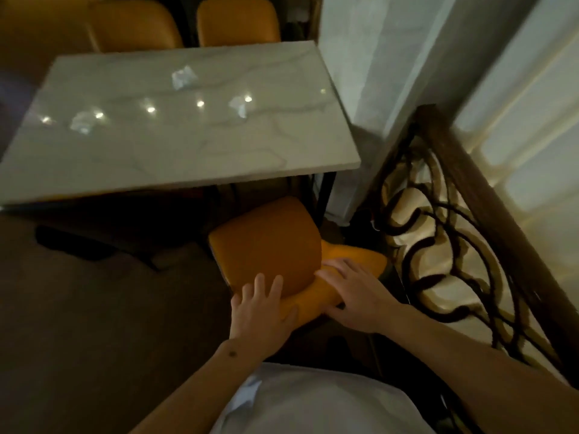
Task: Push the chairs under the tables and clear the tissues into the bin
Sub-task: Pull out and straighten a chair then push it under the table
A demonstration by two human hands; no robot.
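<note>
An orange chair (266, 245) sits at the near edge of a marble table (194, 145), at about 5 o'clock from the table's centre, its seat partly tucked beneath the tabletop. Its backrest (351, 261) faces the person.

Both hands rest on the chair. The left hand (261, 308) lies flat with fingers spread straight on the near rim of the seat, thumb along the backrest edge. The right hand (354, 289) lies with fingers straight and spread across the top of the backrest, just to the right of the left hand. Neither hand curls around anything.

On the table lie three crumpled tissues: one (184, 77) toward 12 o'clock, one (238, 105) toward 2 o'clock, and one (82, 122) toward 9 o'clock. Small bright ceiling-light reflections dot the glossy surface between them.

Beyond the far edge of the table, at 12 o'clock, two more orange chairs stand side by side: one (134, 25) on the left, one (238, 21) on the right.

To the right, at 3 o'clock, a pale pillar (376, 73) rises beside the table. A dark wooden railing (488, 214) with curling metalwork runs down toward 5 o'clock. The floor (94, 308) at 8 o'clock is dark. The person's pale shirt (313, 402) fills the bottom of the view.
</note>
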